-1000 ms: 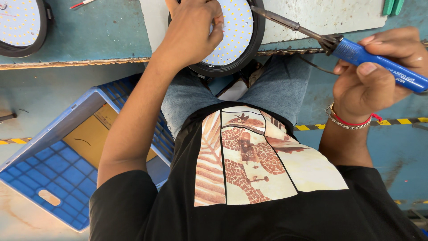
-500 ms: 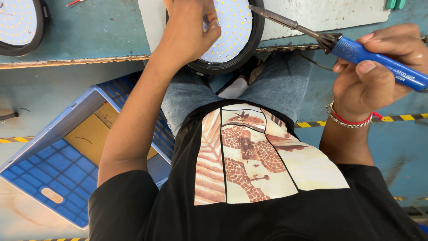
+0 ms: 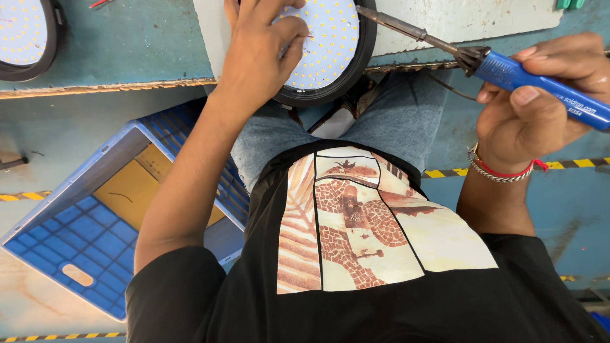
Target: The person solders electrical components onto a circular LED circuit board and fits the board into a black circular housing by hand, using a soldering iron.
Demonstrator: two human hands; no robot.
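My left hand [image 3: 257,57] rests on a round LED panel [image 3: 327,57] with a black rim, at the bench's front edge. Its thumb and fingers are curled onto the dotted white face and seem to pinch a thin wire there. My right hand [image 3: 534,114] grips the blue handle of a soldering iron [image 3: 508,73]. The iron's metal shaft slants up left, and its tip reaches the panel's upper right rim. A bracelet and a red thread circle the right wrist.
A second round LED panel [image 3: 22,32] lies at the bench's [image 3: 127,44] far left. A white sheet [image 3: 483,19] lies under the near panel. A blue plastic crate [image 3: 70,241] stands on the floor at left. Yellow-black tape [image 3: 572,164] crosses the floor at right.
My left hand's fingers have shifted slightly on the panel face. The soldering iron stays against the panel's rim, hardly moved.
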